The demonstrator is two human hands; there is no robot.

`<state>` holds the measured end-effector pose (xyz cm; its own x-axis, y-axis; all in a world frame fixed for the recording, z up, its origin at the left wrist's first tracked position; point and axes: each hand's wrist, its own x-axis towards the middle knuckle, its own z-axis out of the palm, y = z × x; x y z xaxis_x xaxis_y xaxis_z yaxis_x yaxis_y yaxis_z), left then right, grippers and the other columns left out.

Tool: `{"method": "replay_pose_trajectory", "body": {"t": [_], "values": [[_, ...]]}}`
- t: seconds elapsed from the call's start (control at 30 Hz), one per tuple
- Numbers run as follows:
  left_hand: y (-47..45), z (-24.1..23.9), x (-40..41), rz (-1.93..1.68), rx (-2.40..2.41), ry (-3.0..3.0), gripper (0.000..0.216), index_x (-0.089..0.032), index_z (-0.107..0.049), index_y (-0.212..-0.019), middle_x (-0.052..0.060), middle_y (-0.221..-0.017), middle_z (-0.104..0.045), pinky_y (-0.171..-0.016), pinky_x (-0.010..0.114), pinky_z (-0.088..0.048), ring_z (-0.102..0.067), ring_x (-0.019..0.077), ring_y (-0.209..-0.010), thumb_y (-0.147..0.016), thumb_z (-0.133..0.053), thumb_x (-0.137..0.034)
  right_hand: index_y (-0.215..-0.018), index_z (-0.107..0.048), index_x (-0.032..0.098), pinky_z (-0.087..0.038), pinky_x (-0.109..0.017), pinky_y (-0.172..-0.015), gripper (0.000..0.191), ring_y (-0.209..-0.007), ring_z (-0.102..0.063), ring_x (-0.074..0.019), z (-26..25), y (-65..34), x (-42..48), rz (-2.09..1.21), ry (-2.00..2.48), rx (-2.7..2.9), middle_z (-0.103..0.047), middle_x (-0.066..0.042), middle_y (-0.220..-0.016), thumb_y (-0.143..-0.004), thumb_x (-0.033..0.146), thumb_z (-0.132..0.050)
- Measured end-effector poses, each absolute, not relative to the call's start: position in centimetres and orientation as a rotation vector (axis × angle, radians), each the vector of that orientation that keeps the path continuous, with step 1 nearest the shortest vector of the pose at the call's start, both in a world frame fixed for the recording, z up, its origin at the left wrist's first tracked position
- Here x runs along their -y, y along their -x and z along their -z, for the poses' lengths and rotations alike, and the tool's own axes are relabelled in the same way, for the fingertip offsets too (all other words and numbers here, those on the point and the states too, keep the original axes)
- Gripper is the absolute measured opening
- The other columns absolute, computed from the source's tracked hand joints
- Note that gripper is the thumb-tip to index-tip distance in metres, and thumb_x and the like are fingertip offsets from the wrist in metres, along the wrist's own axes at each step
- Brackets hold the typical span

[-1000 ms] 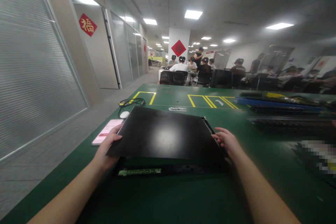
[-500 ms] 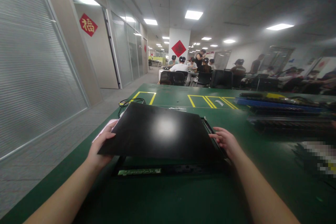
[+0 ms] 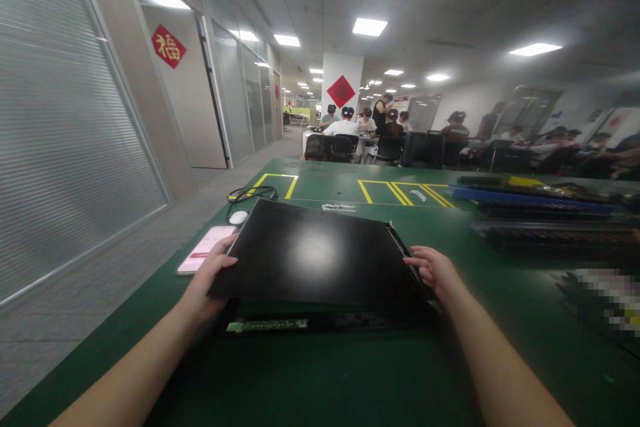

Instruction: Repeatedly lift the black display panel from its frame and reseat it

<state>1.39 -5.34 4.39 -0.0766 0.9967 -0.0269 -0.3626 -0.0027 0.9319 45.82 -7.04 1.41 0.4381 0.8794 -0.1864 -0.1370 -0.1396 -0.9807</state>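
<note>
A glossy black screen panel (image 3: 320, 253) lies tilted over a black frame (image 3: 345, 321), its left side raised. My left hand (image 3: 207, 277) is closed on the panel's left edge, thumb on top and fingers underneath. At the opposite edge, my right hand (image 3: 434, 272) has its fingers bent against the panel's right side, beside the frame's rim. A green circuit board strip (image 3: 267, 325) shows along the frame's near side. Most of the frame is hidden under the panel.
Left of the panel lie a phone (image 3: 206, 250), a white mouse-like object (image 3: 239, 217) and a coiled black cable (image 3: 250, 193). Long dark parts (image 3: 545, 230) and a blue strip (image 3: 530, 199) fill the table's right side. Several people sit at tables beyond.
The panel and my left hand have shifted right, uncovering more of the phone and the white object. My right hand's fingers have drawn in against the panel's edge.
</note>
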Motion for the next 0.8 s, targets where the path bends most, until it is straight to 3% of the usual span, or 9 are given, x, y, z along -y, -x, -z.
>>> {"method": "replay_pose_trajectory", "body": {"t": [0.33, 0.57, 0.8], "values": [[-2.30, -4.83, 5.83, -1.314, -1.060, -0.845, 0.061, -0.026, -0.062, -0.116, 0.002, -0.089, -0.073, -0.055, 0.028, -0.051, -0.070, 0.0243, -0.071, -0.056, -0.074, -0.020, -0.089, -0.058, 0.018, -0.014, -0.019, -0.033, 0.024, -0.033, -0.026, -0.0042, -1.11, -46.43, 6.92, -0.966, 1.496, 0.701, -0.073, -0.011, -0.073, -0.066, 0.024, -0.062], [-2.25, -5.02, 5.89, -1.269, -1.085, -0.887, 0.056, -0.023, -0.065, -0.115, 0.004, -0.098, -0.073, -0.055, 0.027, -0.050, -0.070, 0.0229, -0.072, -0.060, -0.074, -0.021, -0.081, -0.057, 0.018, -0.014, -0.020, -0.033, 0.020, -0.033, -0.026, -0.0043, -1.17, -46.23, 6.89, -0.948, 1.511, 0.698, -0.071, -0.010, -0.070, -0.063, 0.024, -0.062], [-2.32, -4.87, 5.69, -1.226, -1.109, -0.845, 0.052, -0.021, -0.065, -0.114, 0.004, -0.092, -0.074, -0.055, 0.026, -0.049, -0.068, 0.0198, -0.065, -0.062, -0.074, -0.018, -0.067, -0.050, 0.020, -0.013, -0.021, -0.034, 0.014, -0.034, -0.025, -0.0035, -1.03, -46.38, 6.96, -0.915, 1.520, 0.716, -0.071, -0.010, -0.070, -0.057, 0.022, -0.060]]}}
